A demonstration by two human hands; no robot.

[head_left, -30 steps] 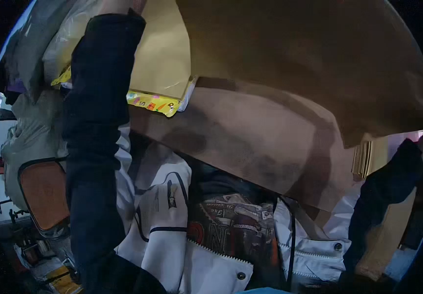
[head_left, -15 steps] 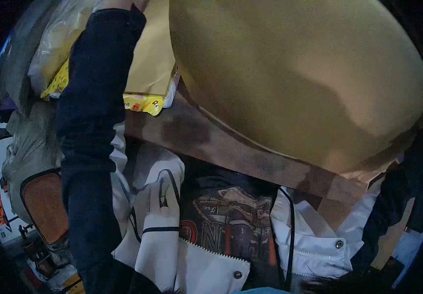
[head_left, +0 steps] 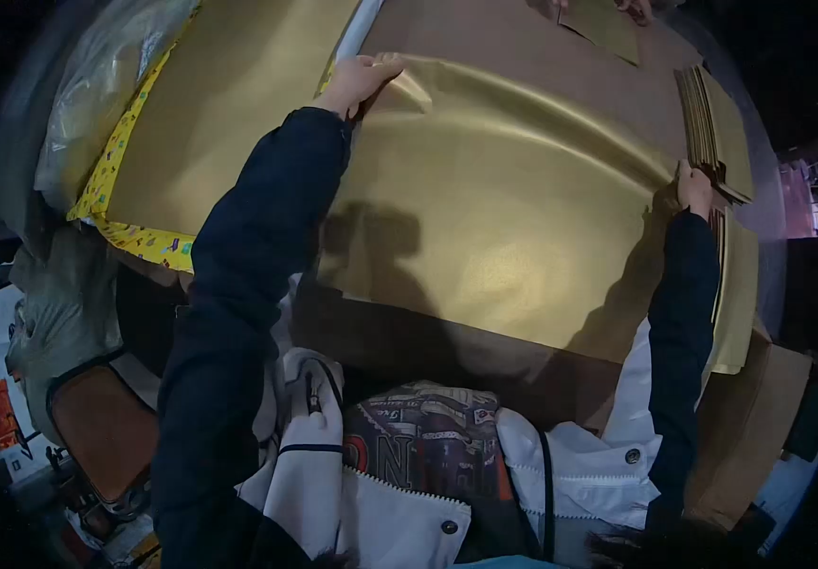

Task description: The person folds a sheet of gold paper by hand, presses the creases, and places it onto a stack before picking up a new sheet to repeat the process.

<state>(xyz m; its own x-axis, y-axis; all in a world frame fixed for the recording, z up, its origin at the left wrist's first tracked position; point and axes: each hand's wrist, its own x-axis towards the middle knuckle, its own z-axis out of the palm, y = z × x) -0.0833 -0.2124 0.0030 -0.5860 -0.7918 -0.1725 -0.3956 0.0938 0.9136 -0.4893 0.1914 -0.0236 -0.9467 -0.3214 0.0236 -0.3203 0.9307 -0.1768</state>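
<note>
A large gold sheet [head_left: 504,199] lies over the brown table surface [head_left: 485,28], its far edge raised in a curved fold. My left hand [head_left: 363,83] is closed on the sheet's far left corner. At the far right corner, my right hand [head_left: 695,190] pinches the same sheet, close beside a stack of folded gold pieces [head_left: 712,133]. Shadows fall across the sheet's left and right parts.
Another gold sheet [head_left: 229,104] lies at the left over yellow patterned material [head_left: 125,152], beside clear plastic [head_left: 96,123]. Another person's hands [head_left: 632,9] touch a gold piece [head_left: 599,28] at the far side. A cardboard box [head_left: 750,427] stands at the right, a chair [head_left: 106,431] at the lower left.
The gold sheet has come down from its raised position onto the table. My hands have come into view at its far corners, and the stacks and the other person's hands now show.
</note>
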